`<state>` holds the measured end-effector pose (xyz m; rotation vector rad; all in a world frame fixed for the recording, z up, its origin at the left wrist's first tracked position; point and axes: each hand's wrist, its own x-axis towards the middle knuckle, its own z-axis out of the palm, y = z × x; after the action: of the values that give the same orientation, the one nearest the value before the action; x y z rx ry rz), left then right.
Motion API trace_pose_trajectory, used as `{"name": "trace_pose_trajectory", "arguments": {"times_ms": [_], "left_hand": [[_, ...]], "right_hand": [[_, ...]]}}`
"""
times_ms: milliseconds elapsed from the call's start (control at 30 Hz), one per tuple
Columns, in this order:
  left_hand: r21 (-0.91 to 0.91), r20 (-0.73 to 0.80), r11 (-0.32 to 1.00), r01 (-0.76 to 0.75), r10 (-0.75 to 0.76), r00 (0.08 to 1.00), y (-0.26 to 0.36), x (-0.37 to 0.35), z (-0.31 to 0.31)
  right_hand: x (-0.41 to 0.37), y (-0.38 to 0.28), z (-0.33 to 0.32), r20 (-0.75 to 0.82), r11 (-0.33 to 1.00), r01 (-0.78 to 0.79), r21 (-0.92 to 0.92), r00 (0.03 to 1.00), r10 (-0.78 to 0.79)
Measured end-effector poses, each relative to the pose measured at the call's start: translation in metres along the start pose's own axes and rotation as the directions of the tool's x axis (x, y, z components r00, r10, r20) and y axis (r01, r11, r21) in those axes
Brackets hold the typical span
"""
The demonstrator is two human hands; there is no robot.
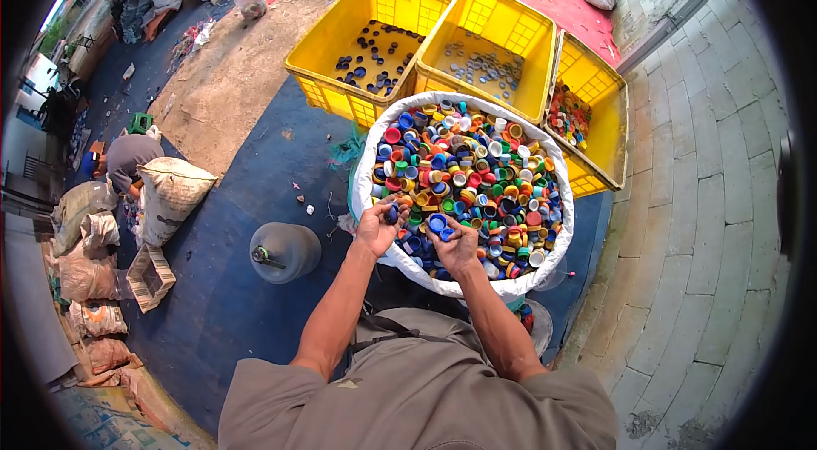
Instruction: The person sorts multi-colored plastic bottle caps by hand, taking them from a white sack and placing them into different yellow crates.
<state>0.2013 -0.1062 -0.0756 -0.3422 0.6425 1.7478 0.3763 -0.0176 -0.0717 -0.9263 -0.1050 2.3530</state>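
A large white sack [557, 162] with a rolled rim stands before me, filled with bottle caps [477, 169] of many colours. Over its near left part, my left hand [379, 227] is closed around a dark blue bottle cap [392, 215]. To its right, my right hand [459, 247] grips blue bottle caps [438, 223], at least two, between thumb and fingers. Behind the sack are three yellow crates. The left crate [328, 95] has dark blue caps on its floor, the middle crate [481, 97] pale caps, and the right crate [608, 148] a pile of mostly red and orange caps.
A translucent water jug [286, 252] stands on the blue ground sheet [230, 314] to my left. Farther left, a person [136, 159] bends beside a full sack [173, 194] and a small crate [151, 277]. A block wall [681, 280] runs along my right.
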Motion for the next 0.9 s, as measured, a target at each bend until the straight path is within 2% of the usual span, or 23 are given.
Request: {"name": "trace_pose_trajectory", "arguments": {"times_ms": [33,67,100,133,167,200,233,267,300,333,400,433,467,500,567,600,667,700,767,833,900], "left_hand": [[-0.041,-0.06,0.999,0.009,-0.011,0.998,0.013,0.014,0.01],[-0.016,-0.003,0.999,0.033,-0.033,0.999,0.03,0.038,0.013],[-0.003,0.061,0.999,-0.039,0.039,0.997,0.048,0.061,0.025],[-0.054,0.082,0.998,-0.043,0.048,0.996,0.071,0.079,0.046],[-0.059,0.122,0.992,-0.112,0.119,0.985,0.093,0.095,0.071],[-0.039,0.151,0.991,-0.13,0.135,0.979,0.116,0.093,0.1],[-0.079,0.206,0.986,-0.15,0.164,0.965,0.135,0.101,0.116],[-0.031,0.381,0.967,-0.252,0.244,0.892,0.146,0.097,0.133],[0.041,0.253,0.962,-0.27,0.252,0.934,0.155,0.09,0.146],[0.034,0.202,0.972,-0.234,0.222,0.954,0.161,0.094,0.14],[0.075,0.098,0.974,-0.212,0.205,0.974,0.16,0.092,0.128],[0.126,0.047,0.966,-0.224,0.219,0.975,0.151,0.083,0.119],[0.144,0.069,0.965,-0.218,0.21,0.975,0.143,0.087,0.094],[0.168,0.006,0.964,-0.209,0.211,0.978,0.132,0.081,0.077],[0.204,-0.046,0.955,-0.218,0.231,0.972,0.101,0.068,0.039],[0.278,-0.03,0.934,-0.224,0.242,0.97,0.085,0.057,0.023],[0.423,-0.095,0.884,-0.2,0.263,0.96,0.053,0.031,0.0],[0.512,-0.126,0.838,-0.19,0.292,0.948,0.037,0.022,-0.01],[0.744,-0.11,0.648,-0.161,0.357,0.928,0.012,0.006,-0.021],[0.859,0.002,0.448,-0.246,0.478,0.878,-0.01,-0.002,-0.031],[0.918,0.121,0.255,-0.303,0.548,0.828,-0.024,-0.006,-0.031]], "right_hand": [[0.017,0.001,0.016,-0.02,1.0,0.021,-0.014,1.0,-0.021],[0.037,-0.001,0.035,0.028,0.999,0.044,-0.031,0.999,-0.043],[0.054,-0.007,0.066,0.018,0.998,0.063,0.012,0.998,-0.064],[0.056,-0.015,0.114,0.081,0.995,0.097,-0.003,0.992,-0.096],[0.077,-0.024,0.141,0.185,0.994,0.078,0.083,0.978,-0.092],[0.085,-0.033,0.169,0.407,0.992,0.036,0.12,0.91,-0.082],[0.096,-0.038,0.189,0.474,0.971,-0.006,0.239,0.874,-0.111],[0.096,-0.042,0.211,0.455,0.973,0.045,0.227,0.878,-0.147],[0.094,-0.045,0.225,0.435,0.972,0.098,0.213,0.881,-0.184],[0.096,-0.045,0.223,0.41,0.972,0.126,0.198,0.89,-0.198],[0.102,-0.045,0.207,0.354,0.969,0.185,0.165,0.906,-0.233],[0.097,-0.042,0.191,0.409,0.967,0.213,0.142,0.877,-0.253],[0.09,-0.038,0.172,0.34,0.965,0.25,0.078,0.903,-0.261],[0.079,-0.032,0.153,0.265,0.961,0.278,0.013,0.925,-0.271],[0.055,-0.026,0.109,0.244,0.97,0.241,-0.015,0.942,-0.231],[0.039,-0.022,0.091,0.177,0.967,0.247,-0.069,0.957,-0.232],[0.011,-0.019,0.043,0.152,0.945,0.262,-0.194,0.96,-0.235],[-0.003,-0.019,0.023,0.114,0.923,0.271,-0.272,0.962,-0.248],[-0.031,-0.02,-0.012,0.024,0.889,0.258,-0.378,0.963,-0.269],[-0.053,-0.018,-0.041,-0.071,0.853,0.265,-0.45,0.941,-0.33],[-0.064,-0.017,-0.069,-0.076,0.764,0.264,-0.589,0.923,-0.378]]}}
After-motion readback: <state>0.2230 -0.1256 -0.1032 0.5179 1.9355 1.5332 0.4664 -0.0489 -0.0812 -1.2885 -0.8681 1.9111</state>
